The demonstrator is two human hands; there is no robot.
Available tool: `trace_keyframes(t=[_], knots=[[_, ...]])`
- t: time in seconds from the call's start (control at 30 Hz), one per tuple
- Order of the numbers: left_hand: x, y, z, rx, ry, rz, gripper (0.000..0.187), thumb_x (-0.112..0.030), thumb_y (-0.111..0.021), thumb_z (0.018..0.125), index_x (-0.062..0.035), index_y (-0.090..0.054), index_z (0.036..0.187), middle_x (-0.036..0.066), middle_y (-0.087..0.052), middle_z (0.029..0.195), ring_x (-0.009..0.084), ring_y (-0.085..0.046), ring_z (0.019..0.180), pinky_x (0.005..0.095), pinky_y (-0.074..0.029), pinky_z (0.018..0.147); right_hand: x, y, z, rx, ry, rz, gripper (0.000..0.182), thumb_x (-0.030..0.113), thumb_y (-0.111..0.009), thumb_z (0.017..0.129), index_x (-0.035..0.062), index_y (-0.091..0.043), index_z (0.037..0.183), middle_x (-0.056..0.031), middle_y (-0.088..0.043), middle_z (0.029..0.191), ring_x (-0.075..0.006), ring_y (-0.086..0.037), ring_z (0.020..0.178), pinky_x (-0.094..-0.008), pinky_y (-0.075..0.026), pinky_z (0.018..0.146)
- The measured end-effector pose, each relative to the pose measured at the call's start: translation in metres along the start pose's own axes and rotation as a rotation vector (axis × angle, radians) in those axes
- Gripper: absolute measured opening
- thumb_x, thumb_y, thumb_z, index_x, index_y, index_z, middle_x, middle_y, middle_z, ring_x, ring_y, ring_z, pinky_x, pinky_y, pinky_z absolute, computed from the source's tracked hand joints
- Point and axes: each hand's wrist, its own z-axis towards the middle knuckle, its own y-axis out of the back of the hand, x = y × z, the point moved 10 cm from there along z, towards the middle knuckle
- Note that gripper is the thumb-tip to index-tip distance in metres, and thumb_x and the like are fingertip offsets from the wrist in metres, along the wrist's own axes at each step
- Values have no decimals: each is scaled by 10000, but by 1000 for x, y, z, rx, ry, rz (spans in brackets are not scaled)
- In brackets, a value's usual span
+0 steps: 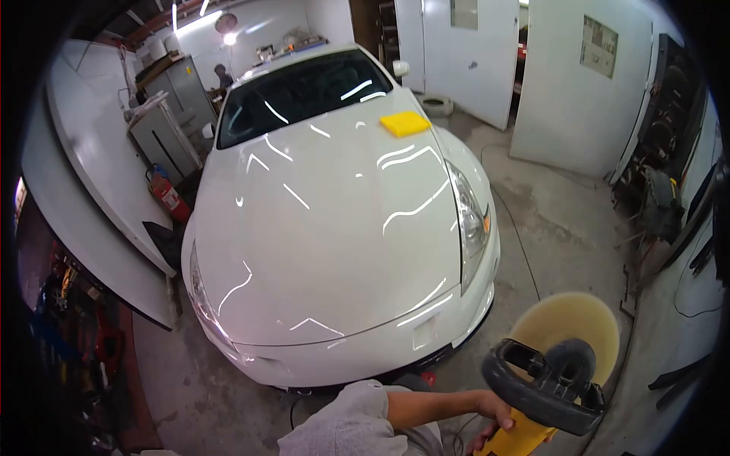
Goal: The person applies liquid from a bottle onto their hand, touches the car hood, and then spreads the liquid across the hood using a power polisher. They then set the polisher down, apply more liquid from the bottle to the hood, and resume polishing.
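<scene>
A yellow and black power polisher point(520, 435) is held up at the lower right, with its round pale-yellow pad point(597, 323) facing away from me. My left hand point(496, 408) reaches across from a grey sleeve and is closed on the yellow body, just below the black loop handle point(525, 391). Below it, the fingers of my right hand point(482, 436) are wrapped round the same body; the rest of that hand is hidden. The pad is clear of the white car's glossy hood point(327, 228). A folded yellow cloth point(404, 124) lies on the hood near the windshield.
A thin cable point(520, 235) runs along the concrete floor right of the car. A red fire extinguisher point(169, 195) and grey cabinets point(163, 144) stand at the left. White doors point(582, 99) are at the back right, and a tire point(436, 105) lies near them.
</scene>
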Motion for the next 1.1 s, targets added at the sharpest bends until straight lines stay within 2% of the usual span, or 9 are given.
trace_keyframes(t=[0.17,0.23,0.37,0.47,0.53,0.6,0.83,0.97,1.1], knots=[[15,71,-2,-352,-26,53,551,-501,-568,908,16,-599,1097,105,-668,971,149,-635,758,281,-502,673,31,63,17,-196,-7,48,805,617,-502,825,-27,-427,1302,-219,-597,1118,-318,-628,979,-439,-518,824],[40,117,-46,-728,150,444,531,-519,-543,910,-11,-625,1042,120,-675,926,235,-658,781,362,-512,713,36,87,22,-250,-13,62,787,603,-515,823,-25,-440,1290,-216,-604,1098,-315,-634,962,-438,-524,811],[99,152,-114,-775,776,698,493,-502,-506,912,-59,-613,1101,174,-666,966,368,-641,911,453,-500,778,45,151,36,-328,-22,80,750,576,-541,817,-21,-465,1264,-211,-620,1059,-307,-647,928,-436,-537,785],[117,175,-134,-786,916,818,492,-491,-521,900,-60,-613,1118,174,-659,1017,362,-629,960,451,-499,815,45,211,52,-404,-21,75,723,556,-561,813,-18,-483,1245,-208,-631,1029,-302,-656,902,-435,-546,766],[120,187,-139,-790,942,886,483,-474,-544,892,-57,-613,1125,181,-650,1054,358,-622,989,435,-501,833,55,222,79,-578,-133,65,453,358,-588,833,2,-528,1107,-152,-630,781,-286,-654,669,-397,-563,631],[114,205,-132,-892,913,890,454,-454,-573,880,-62,-615,1103,192,-645,1061,366,-624,980,448,-507,813,73,268,101,-739,-147,-28,339,191,-645,826,0,-521,1077,-123,-622,879,-258,-641,721,-374,-550,649],[203,306,-90,-694,1320,709,459,-457,-598,860,-77,-617,1117,205,-642,1054,386,-631,958,487,-507,793,91,465,202,-954,-153,-599,491,149,-775,671,-21,-554,1075,-127,-661,936,-220,-651,836,-348,-521,753],[289,401,-47,-781,1046,725,399,-364,-664,836,-43,-623,1071,194,-672,903,406,-636,883,467,-511,770,118,533,268,-1021,-118,-807,503,181,-798,623,-21,-561,1018,-126,-676,881,-240,-668,805,-353,-521,746],[425,522,-7,-1060,921,343,461,-357,-672,854,14,-605,1119,151,-685,963,209,-651,897,333,-502,795,117,632,320,-1175,-167,-1041,717,277,-790,626,-16,-479,1202,-205,-649,1062,-348,-631,1001,-420,-492,870]])
